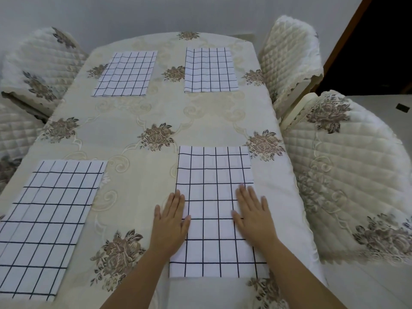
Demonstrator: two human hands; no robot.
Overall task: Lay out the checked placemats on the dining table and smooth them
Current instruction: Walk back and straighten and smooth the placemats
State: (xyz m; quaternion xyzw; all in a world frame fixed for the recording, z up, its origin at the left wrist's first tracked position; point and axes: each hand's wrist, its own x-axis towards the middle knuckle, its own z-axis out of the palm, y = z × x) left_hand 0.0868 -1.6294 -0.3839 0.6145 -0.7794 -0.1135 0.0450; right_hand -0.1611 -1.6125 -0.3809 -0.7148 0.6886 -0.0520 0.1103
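Observation:
Several white placemats with dark grid lines lie flat on the dining table [138, 112], which has a cream floral cloth over it. The near right placemat [211, 172] lies under both my hands. My left hand [171, 221] presses flat on its left edge, fingers straight, partly on the cloth. My right hand [252, 215] presses flat on its right side, fingers straight. The near left placemat [46, 221] lies by the table's left edge. The far left placemat [126, 73] and the far right placemat [210, 70] lie side by side at the far end.
Quilted cream chair covers surround the table: two chairs on the right [292, 59] [356, 175] and chairs on the left [40, 63]. A dark doorway [383, 41] is at the upper right. The table's right edge runs close to the near right placemat.

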